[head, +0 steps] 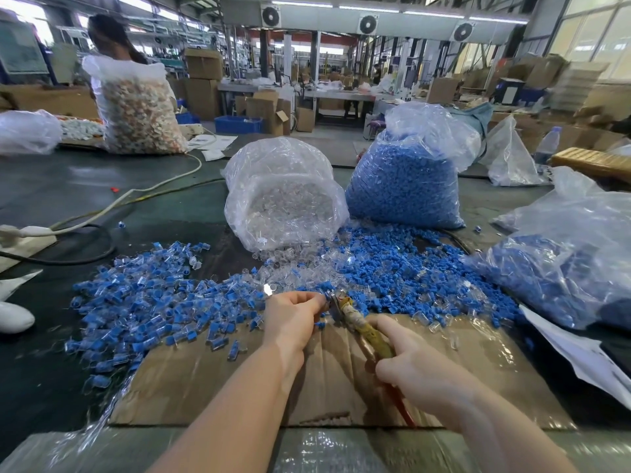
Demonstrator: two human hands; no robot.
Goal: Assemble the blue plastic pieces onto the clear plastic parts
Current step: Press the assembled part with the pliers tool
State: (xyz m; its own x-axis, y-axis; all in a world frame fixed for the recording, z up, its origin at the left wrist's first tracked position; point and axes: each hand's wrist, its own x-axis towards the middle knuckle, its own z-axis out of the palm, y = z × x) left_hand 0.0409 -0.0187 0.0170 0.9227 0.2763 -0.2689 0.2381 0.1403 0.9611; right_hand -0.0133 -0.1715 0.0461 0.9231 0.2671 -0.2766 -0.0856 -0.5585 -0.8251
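Note:
My left hand (293, 319) pinches a small part at the jaws of a pair of pliers (358, 322); the part is mostly hidden by my fingers. My right hand (413, 367) grips the pliers' taped handles. Loose blue pieces (392, 271) lie in a heap ahead and to the right. Loose clear parts (290, 264) spill from an open clear bag (283, 196). A spread of assembled blue-and-clear pieces (146, 305) covers the table on the left.
A flattened cardboard sheet (211, 380) lies under my hands. A full bag of blue pieces (406, 186) stands behind, and another bag (566, 268) lies at the right. Cables (102, 213) cross the table at the left. A person stands at the far left behind a large bag (136, 110).

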